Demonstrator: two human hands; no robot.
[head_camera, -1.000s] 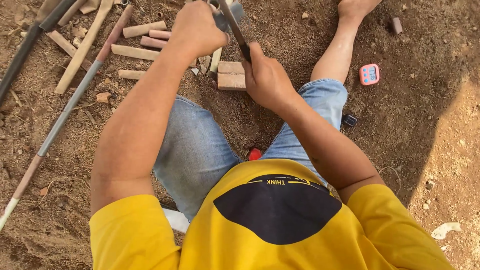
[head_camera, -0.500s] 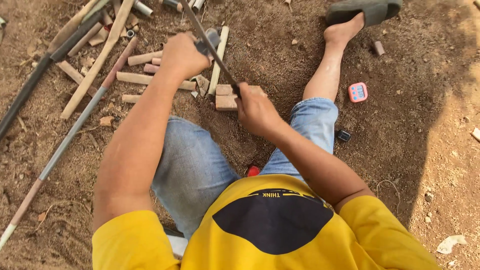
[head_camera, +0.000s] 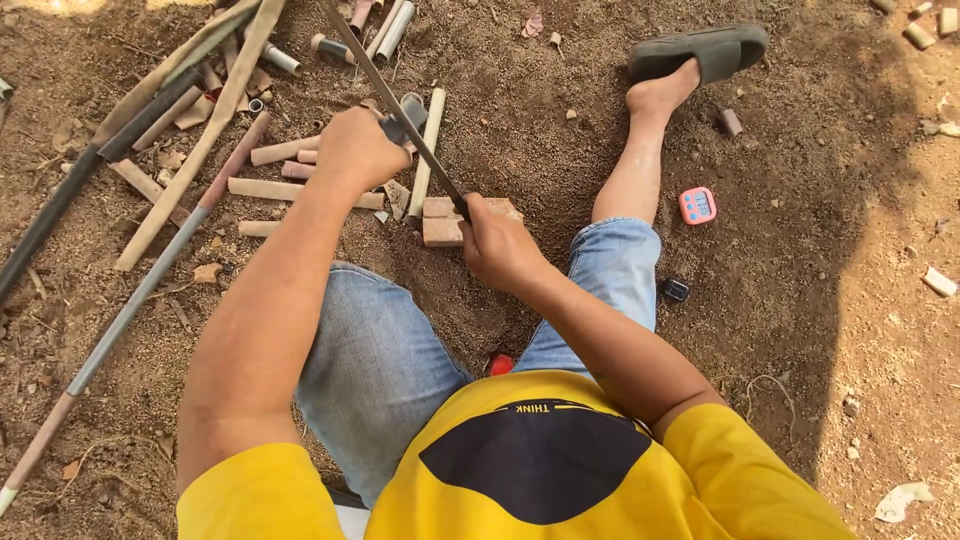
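Since the earlier frames, both hands had come lower in the head view and a sandalled foot (head_camera: 690, 60) had come into sight at the top. One long dark blade (head_camera: 395, 105) ran on a diagonal, its far end pointing up and left, its near end down at the brick. The right hand (head_camera: 505, 250) kept a clenched grip on the blade's near end, just over two reddish bricks (head_camera: 440, 220) lying touching on the dirt. The left hand (head_camera: 355, 150) was closed around something partway along the blade; what exactly, I cannot tell. Several cut cane pieces (head_camera: 290, 190) lay left of the bricks. One pink timer (head_camera: 697, 205) sat beside the right shin.
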